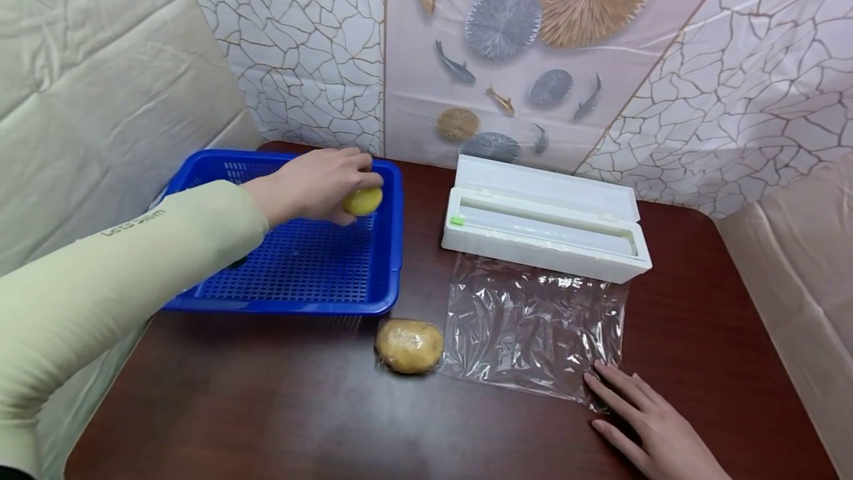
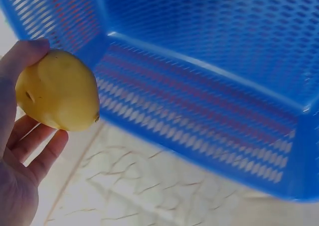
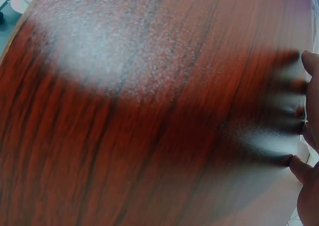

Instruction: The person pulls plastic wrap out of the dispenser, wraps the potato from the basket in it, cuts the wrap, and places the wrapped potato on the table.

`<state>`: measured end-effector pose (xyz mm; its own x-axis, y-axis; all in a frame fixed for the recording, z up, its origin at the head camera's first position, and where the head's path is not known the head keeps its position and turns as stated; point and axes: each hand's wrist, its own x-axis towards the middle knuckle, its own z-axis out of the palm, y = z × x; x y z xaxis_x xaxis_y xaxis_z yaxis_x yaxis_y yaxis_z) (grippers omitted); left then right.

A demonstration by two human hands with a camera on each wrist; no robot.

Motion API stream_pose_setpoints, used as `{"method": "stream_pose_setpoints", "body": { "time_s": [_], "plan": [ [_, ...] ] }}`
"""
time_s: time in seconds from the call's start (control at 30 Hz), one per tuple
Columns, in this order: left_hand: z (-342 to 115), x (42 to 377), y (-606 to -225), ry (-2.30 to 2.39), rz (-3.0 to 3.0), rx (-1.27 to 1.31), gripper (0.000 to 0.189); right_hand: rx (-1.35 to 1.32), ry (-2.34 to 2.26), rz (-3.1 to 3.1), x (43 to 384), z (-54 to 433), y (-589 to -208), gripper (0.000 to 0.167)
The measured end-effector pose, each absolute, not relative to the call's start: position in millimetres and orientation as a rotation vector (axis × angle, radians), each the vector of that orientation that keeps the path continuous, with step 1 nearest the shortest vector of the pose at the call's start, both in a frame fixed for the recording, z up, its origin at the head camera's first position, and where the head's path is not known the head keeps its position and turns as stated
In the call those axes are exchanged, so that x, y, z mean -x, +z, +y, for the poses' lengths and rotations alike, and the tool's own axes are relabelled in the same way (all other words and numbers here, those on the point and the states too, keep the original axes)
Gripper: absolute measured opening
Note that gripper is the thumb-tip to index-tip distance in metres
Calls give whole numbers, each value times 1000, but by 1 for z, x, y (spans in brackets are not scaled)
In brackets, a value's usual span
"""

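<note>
A smooth yellow potato [image 2: 60,90] is gripped between the thumb and fingers of my left hand [image 1: 326,184]. That hand is over the right part of a blue plastic basket [image 1: 293,261], near its far right corner. My right hand [image 1: 646,421] lies with its fingers extended, the fingertips touching the near right corner of a clear plastic film sheet [image 1: 526,332]. The film stretches out from a white cling film box [image 1: 546,258], whose lid stands open behind the roll. Another potato [image 1: 409,347], wrapped in film, rests beside the sheet's left edge.
A dark red-brown wooden table [image 1: 280,398] carries everything. Patterned cloth [image 1: 320,43] hangs behind it, with plain pale cloth on both sides. A small green tab [image 1: 457,221] sits at the box's left end. Something dark in the basket is mostly hidden by my left sleeve [image 1: 153,258].
</note>
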<state>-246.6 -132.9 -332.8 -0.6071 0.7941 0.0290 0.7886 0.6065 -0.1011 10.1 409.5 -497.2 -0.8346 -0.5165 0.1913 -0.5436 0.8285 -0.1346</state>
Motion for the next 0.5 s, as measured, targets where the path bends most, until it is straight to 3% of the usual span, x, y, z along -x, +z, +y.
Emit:
{"method": "stream_pose_setpoints", "body": {
  "time_s": [0.27, 0.5],
  "plan": [
    [-90, 239, -296, 55, -2718, 1389, 54, -832, 283, -2862, -11, 410, -496, 74],
    [-41, 228, -286, 98, -2700, 1484, 53, -846, 288, -2850, -11, 409, -493, 74]
  ]
}}
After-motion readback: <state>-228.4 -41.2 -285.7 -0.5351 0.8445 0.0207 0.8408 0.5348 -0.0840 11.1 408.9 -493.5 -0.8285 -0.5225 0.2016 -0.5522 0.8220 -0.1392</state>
